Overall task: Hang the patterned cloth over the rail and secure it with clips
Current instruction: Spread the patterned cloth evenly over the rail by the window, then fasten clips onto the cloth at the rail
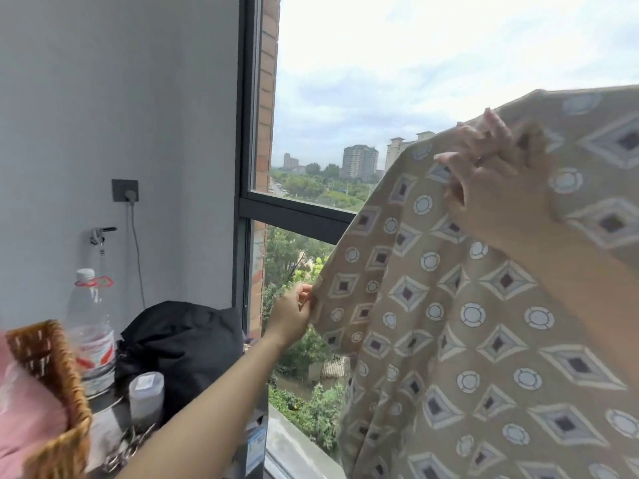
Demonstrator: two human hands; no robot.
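Observation:
The patterned cloth [449, 340] is beige with diamonds and pale circles; it fills the right half of the view and hangs in front of the window. My left hand [292, 314] pinches its left edge at mid height. Raised at the upper right, my right hand [491, 191] grips the cloth near its top, fingers partly spread against the fabric. The rail is hidden behind the cloth or out of view. No clips show near the cloth.
A dark window frame [294, 210] crosses behind the cloth. At the lower left stand a wicker basket [52, 382] with pink fabric, a plastic water bottle [91, 326], a small lidded jar [146, 395] and a black bag [183, 350]. A wall socket [125, 190] and tap [100, 235] are on the grey wall.

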